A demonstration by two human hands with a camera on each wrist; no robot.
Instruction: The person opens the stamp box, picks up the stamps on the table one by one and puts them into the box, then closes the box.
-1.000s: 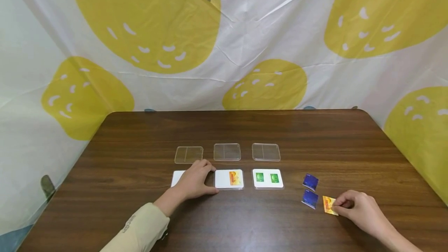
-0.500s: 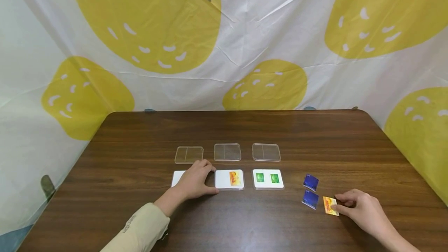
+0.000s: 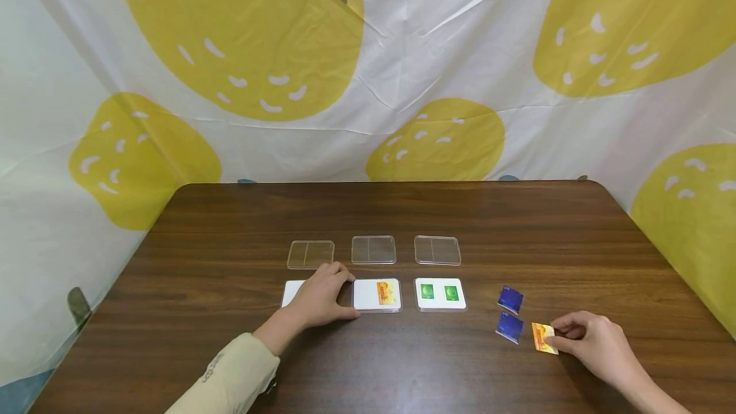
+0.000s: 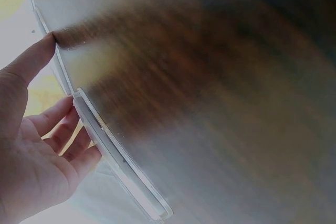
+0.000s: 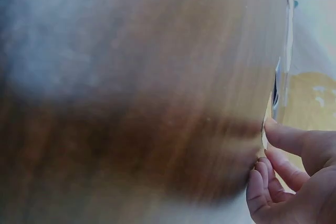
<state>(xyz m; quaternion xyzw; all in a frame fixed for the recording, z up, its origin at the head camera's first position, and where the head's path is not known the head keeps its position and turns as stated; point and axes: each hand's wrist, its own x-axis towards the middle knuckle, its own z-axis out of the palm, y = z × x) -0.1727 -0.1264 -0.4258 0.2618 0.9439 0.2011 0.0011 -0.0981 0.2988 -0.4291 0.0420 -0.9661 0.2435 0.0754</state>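
Observation:
My left hand [image 3: 319, 296] spans the left end of the middle clear case [image 3: 399, 296], thumb at its front edge and index finger at its back edge. That case holds a white card [image 3: 365, 294] with an orange picture [image 3: 385, 293] on its right half. The same hand covers most of the left case, where a white corner [image 3: 290, 291] shows. At the right, my right hand [image 3: 598, 345] pinches a small orange-and-yellow card [image 3: 543, 338] between thumb and index finger, close over the table. In the right wrist view the thumb [image 5: 283, 136] overlaps its thin edge.
Two dark blue square cards [image 3: 510, 299] lie left of the right hand. A third case [image 3: 441, 294] bears two green pictures. Behind the row lie three clear lids [image 3: 373, 249]. The brown table [image 3: 402, 363] ends at a lemon-patterned cloth [image 3: 402, 50].
My right index finger has shifted from the face of the orange-and-yellow card to its far edge, and the card has slid very slightly right. The left hand has stayed put.

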